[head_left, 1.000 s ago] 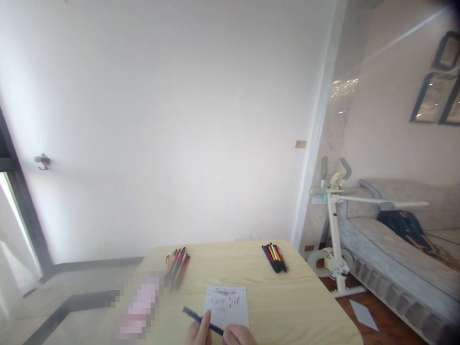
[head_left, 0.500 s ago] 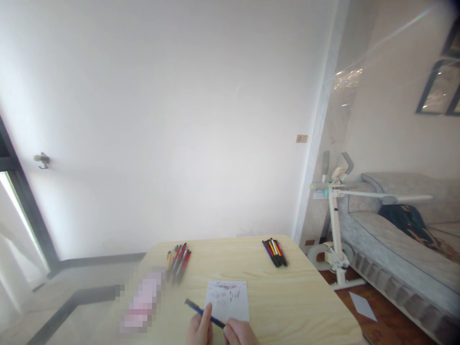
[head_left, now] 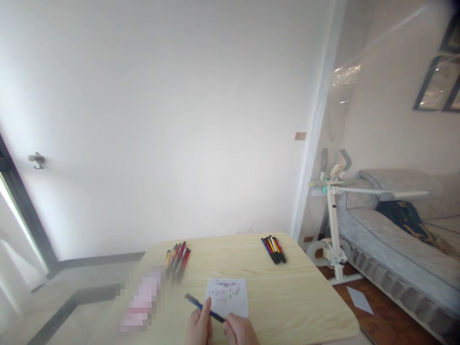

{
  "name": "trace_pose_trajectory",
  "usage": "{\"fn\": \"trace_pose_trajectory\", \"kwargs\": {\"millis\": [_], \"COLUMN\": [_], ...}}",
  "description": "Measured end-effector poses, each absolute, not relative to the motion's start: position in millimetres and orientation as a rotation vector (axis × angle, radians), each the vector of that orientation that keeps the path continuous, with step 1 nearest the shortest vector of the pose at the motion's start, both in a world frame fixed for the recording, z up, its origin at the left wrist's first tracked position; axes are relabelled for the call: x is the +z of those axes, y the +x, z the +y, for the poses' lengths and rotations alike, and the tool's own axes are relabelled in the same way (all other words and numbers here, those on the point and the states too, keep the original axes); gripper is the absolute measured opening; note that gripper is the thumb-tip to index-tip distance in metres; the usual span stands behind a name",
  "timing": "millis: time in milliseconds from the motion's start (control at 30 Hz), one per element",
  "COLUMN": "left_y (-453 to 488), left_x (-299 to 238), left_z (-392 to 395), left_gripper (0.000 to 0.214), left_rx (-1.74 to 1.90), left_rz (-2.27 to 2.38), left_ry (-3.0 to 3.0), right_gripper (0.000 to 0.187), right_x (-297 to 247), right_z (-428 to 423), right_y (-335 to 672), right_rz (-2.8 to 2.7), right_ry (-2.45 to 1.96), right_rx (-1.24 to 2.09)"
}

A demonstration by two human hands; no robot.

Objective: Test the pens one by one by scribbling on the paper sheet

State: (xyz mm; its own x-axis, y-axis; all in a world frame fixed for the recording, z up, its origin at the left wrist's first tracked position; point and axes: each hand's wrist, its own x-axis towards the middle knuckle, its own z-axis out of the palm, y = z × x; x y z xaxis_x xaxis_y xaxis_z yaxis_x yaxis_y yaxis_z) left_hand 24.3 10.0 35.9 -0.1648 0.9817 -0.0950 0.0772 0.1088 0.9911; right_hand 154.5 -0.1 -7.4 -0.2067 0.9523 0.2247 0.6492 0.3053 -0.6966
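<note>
A blue pen (head_left: 196,302) with a dark end is held slantwise over the lower left part of a white paper (head_left: 237,303) that bears rows of small dark and reddish marks. My left hand (head_left: 200,323) is closed around the pen's middle, one finger or thumb lying across it. At the pen's lower right end, my right hand (head_left: 241,329) pinches the dark tip section. That tip is partly hidden by the fingers. Both hands are near the table's front side, close together, at the bottom of the head view.
On the wooden table (head_left: 287,297), a bundle of pens (head_left: 178,261) lies at left and another bundle of pens (head_left: 274,249) at the back right. A blurred pink item (head_left: 143,299) is at the left edge. An exercise bike (head_left: 335,230) and sofa (head_left: 381,230) stand to the right.
The camera view has shifted slightly, so the table and paper appear a little higher. Both hands stay on the blue pen in almost the same pose.
</note>
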Motion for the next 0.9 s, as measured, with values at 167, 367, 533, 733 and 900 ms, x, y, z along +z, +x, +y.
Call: {"fn": "trace_pose_trajectory", "kwargs": {"millis": [167, 367, 533, 733, 900], "left_y": [22.7, 19.7, 15.7, 11.4, 10.3], "left_x": [32.7, 25.8, 20.9, 19.1, 14.4], "left_z": [15.6, 18.3, 16.5, 15.4, 16.7], "left_gripper": [0.062, 0.060, 0.057, 0.057, 0.056], "left_rx": [1.169, 1.178, 1.251, 1.268, 1.250], "left_rz": [1.428, 1.393, 1.297, 1.268, 1.244], "left_ry": [1.098, 1.129, 1.084, 1.049, 1.040], "right_gripper": [0.027, 0.025, 0.031, 0.040, 0.041], "right_x": [1.4, 21.6, 32.9, 36.7, 36.0], "right_z": [-1.3, -3.1, -5.0, -9.8, -11.3], "right_y": [152.2, 158.5, 161.1, 160.4, 162.0], "right_rz": [-1.921, -1.910, -1.806, -1.798, -1.820], "right_ry": [-1.433, -1.290, -1.302, -1.271, -1.262], "right_rx": [0.484, 0.602, 0.766, 0.767, 0.738]}}
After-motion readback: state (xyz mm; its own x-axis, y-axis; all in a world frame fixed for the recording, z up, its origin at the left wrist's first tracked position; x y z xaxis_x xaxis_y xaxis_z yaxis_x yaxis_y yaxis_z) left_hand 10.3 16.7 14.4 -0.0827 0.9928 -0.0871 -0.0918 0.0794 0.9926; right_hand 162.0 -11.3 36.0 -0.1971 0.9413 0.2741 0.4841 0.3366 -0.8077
